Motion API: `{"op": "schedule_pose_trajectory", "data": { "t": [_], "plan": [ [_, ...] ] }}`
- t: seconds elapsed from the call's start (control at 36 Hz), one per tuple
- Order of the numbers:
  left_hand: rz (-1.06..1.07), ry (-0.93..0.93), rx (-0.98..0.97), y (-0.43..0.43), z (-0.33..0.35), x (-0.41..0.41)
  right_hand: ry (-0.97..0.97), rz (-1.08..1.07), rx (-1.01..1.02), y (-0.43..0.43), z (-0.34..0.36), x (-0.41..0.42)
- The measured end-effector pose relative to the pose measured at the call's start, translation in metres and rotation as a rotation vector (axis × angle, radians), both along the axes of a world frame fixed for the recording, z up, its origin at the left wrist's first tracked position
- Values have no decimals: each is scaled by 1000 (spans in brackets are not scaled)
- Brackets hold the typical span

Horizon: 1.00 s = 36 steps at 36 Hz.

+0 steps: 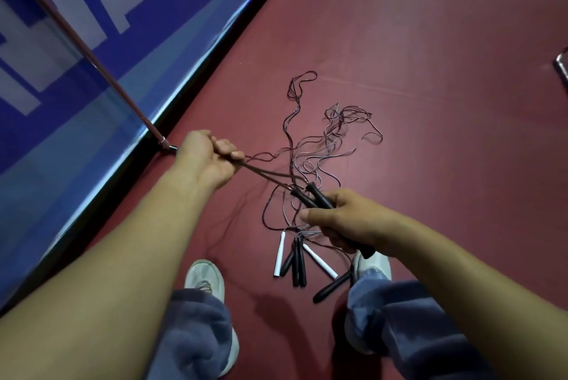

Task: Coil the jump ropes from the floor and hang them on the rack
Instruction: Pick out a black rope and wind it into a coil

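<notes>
My right hand [341, 220] grips two black jump-rope handles [313, 196], their tips pointing up and left. From them a thin dark rope [267, 175] runs taut to my left hand [207, 158], which grips the doubled strand. A tangle of thin ropes [332, 137] lies on the red floor beyond both hands. Below my right hand, several loose handles lie on the floor: white handles [280, 253] and black handles [296, 263]. Another black handle [332, 286] lies by my right shoe.
A blue banner barrier [92, 51] runs along the left with a black base edge. A thin reddish pole [92, 57] leans down to its foot near my left hand. A metal frame part [561, 67] shows at the right edge. My shoes stand on the red floor [430, 103].
</notes>
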State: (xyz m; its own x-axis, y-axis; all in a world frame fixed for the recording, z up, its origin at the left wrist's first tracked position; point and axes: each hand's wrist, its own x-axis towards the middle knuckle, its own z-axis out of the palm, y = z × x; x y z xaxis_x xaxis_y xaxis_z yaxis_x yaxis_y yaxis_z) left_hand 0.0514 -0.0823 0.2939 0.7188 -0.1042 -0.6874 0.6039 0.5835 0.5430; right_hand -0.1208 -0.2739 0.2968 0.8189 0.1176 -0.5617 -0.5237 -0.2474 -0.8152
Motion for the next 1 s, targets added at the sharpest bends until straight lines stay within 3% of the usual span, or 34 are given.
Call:
{"op": "schedule_pose_trajectory", "data": {
  "t": [0.08,0.14,0.19,0.28,0.31,0.36,0.47,0.58,0.69,0.78,0.89,1.0],
  "plan": [
    [-71,-67,205,6,5,-2,15,13,85,4,5,2],
    [-152,-132,440,10,2,-4,22,-20,179,7,7,5],
    [-274,-214,774,15,-1,-8,28,-83,250,10,12,7],
    [-702,-333,1503,28,-13,-11,4,-109,308,13,19,11],
    [-794,-366,1596,30,-16,-13,10,-104,311,13,20,12],
    [-884,-509,1450,27,-14,-18,19,-73,275,15,24,14],
    [-985,-786,634,6,17,-45,30,-111,281,22,29,17],
    [-976,-705,183,-12,25,-58,41,-125,354,23,30,20],
    [-1039,-747,386,-24,24,-60,136,-109,524,17,33,19],
    [-1025,-895,618,-25,17,-58,214,-80,637,11,32,18],
    [-1132,-933,523,-26,22,-61,245,-74,636,6,34,13],
    [-1013,-824,553,-22,25,-55,155,-111,444,0,34,12]
  ]
}}
